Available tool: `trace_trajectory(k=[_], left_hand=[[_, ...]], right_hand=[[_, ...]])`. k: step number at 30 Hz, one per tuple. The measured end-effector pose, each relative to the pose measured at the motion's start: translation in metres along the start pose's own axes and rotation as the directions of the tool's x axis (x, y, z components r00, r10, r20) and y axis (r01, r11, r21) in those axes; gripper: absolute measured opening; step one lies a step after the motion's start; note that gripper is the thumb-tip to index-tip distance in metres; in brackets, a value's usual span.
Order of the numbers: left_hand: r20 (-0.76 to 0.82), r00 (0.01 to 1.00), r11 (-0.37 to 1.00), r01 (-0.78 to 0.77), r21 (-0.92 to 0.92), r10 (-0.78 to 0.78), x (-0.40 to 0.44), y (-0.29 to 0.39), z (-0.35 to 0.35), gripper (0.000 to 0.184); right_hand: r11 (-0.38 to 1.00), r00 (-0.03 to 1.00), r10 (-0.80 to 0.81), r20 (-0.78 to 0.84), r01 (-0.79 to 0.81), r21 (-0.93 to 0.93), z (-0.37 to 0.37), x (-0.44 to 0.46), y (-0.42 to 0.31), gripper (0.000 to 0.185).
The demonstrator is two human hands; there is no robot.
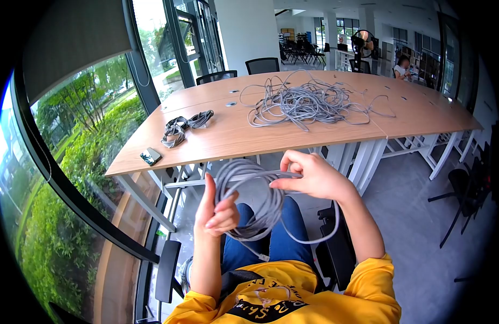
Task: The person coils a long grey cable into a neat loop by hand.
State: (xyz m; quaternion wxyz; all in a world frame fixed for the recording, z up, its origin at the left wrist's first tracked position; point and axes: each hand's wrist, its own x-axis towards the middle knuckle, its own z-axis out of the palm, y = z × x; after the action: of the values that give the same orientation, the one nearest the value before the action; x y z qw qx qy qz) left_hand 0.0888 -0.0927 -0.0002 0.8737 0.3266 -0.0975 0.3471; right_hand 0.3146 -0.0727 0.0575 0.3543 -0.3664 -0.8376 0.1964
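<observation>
A grey cable (271, 208) hangs in a round coil of several loops above my lap. My left hand (218, 210) is closed around the coil's left side, with the thumb pointing up. On the right, my right hand (309, 175) pinches a strand of the same cable between thumb and fingers. One loose loop drops below my right hand and curves back to the coil. A plug end (264, 257) dangles at the coil's bottom, over my jeans.
On the wooden table (228, 140) lie a large tangled heap of grey cable (309, 102), smaller bundled cables (176, 129) and a small shiny rectangular object (150, 156). Chair armrests (168, 270) flank me. Windows are at left; a person (401, 69) sits far back right.
</observation>
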Motion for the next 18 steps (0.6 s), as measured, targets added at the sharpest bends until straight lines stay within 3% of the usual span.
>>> trace_trajectory(k=[1, 3, 5, 6, 7, 9, 10, 12, 13, 15, 16, 17, 18], left_hand=[[0.011, 0.999, 0.999, -0.036, 0.001, 0.036, -0.002, 0.003, 0.003, 0.059], [0.015, 0.999, 0.998, -0.05, 0.023, 0.05, -0.005, 0.004, 0.006, 0.057], [0.128, 0.989, 0.997, -0.072, 0.013, 0.07, -0.006, 0.002, 0.009, 0.056], [0.107, 0.992, 0.996, -0.072, 0.05, 0.067, -0.008, 0.001, 0.01, 0.055], [0.107, 0.992, 0.996, -0.072, 0.049, 0.066, -0.009, 0.0, 0.01, 0.055], [0.097, 0.994, 0.998, -0.059, 0.037, 0.055, -0.01, 0.0, 0.01, 0.055], [0.102, 0.992, 0.996, -0.082, 0.035, 0.078, -0.012, 0.0, 0.012, 0.055], [0.123, 0.985, 0.99, -0.131, 0.057, 0.123, -0.017, 0.003, 0.016, 0.056], [0.1, 0.985, 0.987, -0.146, 0.071, 0.138, -0.021, 0.005, 0.019, 0.056], [0.084, 0.974, 0.975, -0.214, 0.057, 0.208, -0.031, 0.012, 0.025, 0.056], [0.046, 0.965, 0.96, -0.263, 0.093, 0.26, -0.037, 0.016, 0.028, 0.056], [0.096, 0.959, 0.948, -0.28, 0.152, 0.268, -0.04, 0.021, 0.028, 0.053], [0.111, 0.945, 0.935, -0.322, 0.148, 0.308, -0.043, 0.026, 0.029, 0.054]], right_hand=[[0.993, 0.997, 0.05, 0.064, -0.057, 0.105, -0.002, -0.001, 0.003, 0.032], [0.991, 0.992, 0.106, 0.069, -0.111, 0.069, -0.005, -0.003, 0.003, 0.025], [0.99, 0.999, 0.045, -0.006, -0.044, 0.133, -0.004, -0.002, 0.014, 0.024], [0.968, 0.98, -0.091, -0.178, 0.129, 0.217, 0.006, 0.004, 0.023, 0.018], [0.968, 0.98, -0.09, -0.178, 0.128, 0.217, 0.007, 0.003, 0.029, 0.018], [0.945, 0.983, 0.085, -0.16, -0.029, 0.325, 0.006, 0.003, 0.03, 0.017], [0.946, 0.983, 0.082, -0.162, -0.025, 0.324, 0.005, 0.005, 0.033, 0.017], [0.985, 0.924, 0.083, -0.373, -0.019, 0.173, 0.006, 0.01, 0.052, 0.019], [0.985, 0.925, 0.086, -0.371, -0.022, 0.174, 0.006, 0.011, 0.066, 0.019], [0.994, 0.849, 0.104, -0.519, -0.068, 0.088, 0.005, 0.014, 0.083, 0.022], [0.978, 0.826, 0.179, -0.535, -0.208, 0.007, -0.002, 0.009, 0.076, 0.02], [0.978, 0.826, 0.178, -0.535, -0.207, 0.006, -0.002, 0.009, 0.081, 0.02], [0.987, 0.783, 0.075, -0.617, -0.146, -0.065, -0.003, 0.009, 0.093, 0.02]])
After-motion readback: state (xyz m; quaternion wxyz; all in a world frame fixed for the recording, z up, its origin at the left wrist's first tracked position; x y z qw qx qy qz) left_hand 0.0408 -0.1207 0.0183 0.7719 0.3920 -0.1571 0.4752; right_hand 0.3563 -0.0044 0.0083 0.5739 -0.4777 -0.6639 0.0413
